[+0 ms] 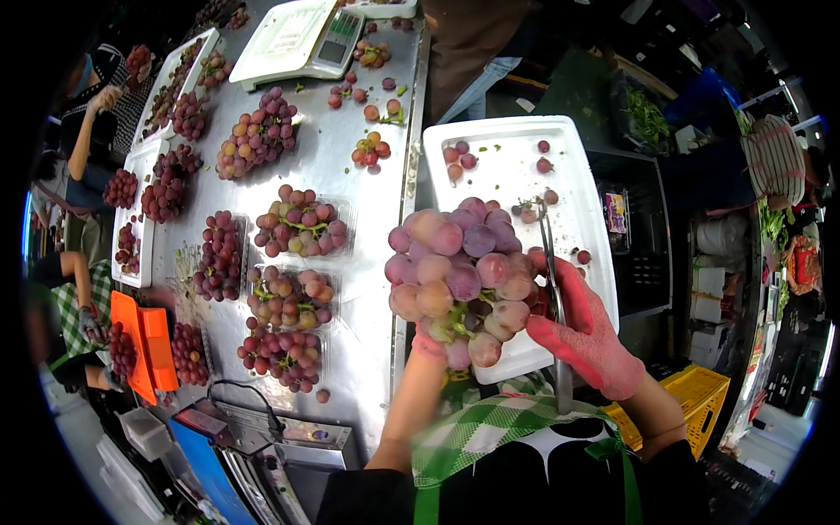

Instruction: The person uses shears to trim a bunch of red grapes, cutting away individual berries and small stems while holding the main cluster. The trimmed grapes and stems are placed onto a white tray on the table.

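Note:
A large bunch of pink and purple grapes (459, 275) is held up before me, over the edge of a white foam tray (594, 216). My left hand (430, 344), in a pink glove, supports the bunch from beneath, mostly hidden by the grapes. My right hand (587, 328), gloved in pink too, holds slim metal scissors (558, 308) upright, and its fingertips reach the right side of the bunch. Loose grapes (461, 157) and small bits of stem lie in the tray. Left of the bunch, grape bunches sit in clear plastic punnets (348, 226) on the metal table (367, 289).
A white weighing scale (282, 39) stands at the table's far end. Narrow white trays (147, 262) and an orange scale (141, 341) line its left side, where other people work. A wrapping machine (315, 440) is at lower left, a yellow crate (695, 400) at lower right.

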The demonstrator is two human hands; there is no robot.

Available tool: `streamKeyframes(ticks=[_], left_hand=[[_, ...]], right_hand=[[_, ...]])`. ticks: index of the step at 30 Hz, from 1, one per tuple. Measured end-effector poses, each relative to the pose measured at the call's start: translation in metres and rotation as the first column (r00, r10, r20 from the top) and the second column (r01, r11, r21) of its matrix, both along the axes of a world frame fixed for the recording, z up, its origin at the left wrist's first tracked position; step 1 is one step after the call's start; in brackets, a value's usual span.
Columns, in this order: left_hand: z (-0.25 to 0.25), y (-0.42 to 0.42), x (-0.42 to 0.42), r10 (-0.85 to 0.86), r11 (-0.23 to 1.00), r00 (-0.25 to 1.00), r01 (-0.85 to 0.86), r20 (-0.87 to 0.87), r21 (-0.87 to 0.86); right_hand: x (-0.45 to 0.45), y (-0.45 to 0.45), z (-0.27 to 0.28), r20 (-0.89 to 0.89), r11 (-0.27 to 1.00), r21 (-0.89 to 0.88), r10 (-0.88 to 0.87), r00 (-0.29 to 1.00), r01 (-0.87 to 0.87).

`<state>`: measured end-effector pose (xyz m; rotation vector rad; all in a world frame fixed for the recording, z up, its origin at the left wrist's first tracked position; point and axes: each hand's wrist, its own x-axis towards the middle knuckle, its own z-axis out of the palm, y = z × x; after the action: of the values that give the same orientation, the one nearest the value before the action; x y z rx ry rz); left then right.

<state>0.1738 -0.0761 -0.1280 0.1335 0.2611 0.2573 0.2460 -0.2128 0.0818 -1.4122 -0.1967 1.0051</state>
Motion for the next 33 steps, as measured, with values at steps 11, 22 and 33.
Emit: streamKeyframes(ticks=[11, 22, 33], left_hand=[[-0.002, 0.036, 0.002, 0.113, 0.993, 0.992, -0.112, -0.054, 0.033], [0.003, 0.048, 0.002, 0.151, 0.987, 0.987, -0.147, -0.055, 0.062], [0.012, 0.042, -0.001, 0.136, 0.986, 0.99, -0.132, -0.037, 0.101]], right_hand=[[0.002, 0.015, -0.024, -0.453, 1.0, 0.005, -0.025, 0.891, 0.031], [0.033, 0.004, 0.028, -0.213, 0.876, -0.235, 0.377, 0.901, -0.422], [0.07, 0.069, 0.083, -0.008, 0.083, -0.535, 0.995, 0.103, -0.841]])
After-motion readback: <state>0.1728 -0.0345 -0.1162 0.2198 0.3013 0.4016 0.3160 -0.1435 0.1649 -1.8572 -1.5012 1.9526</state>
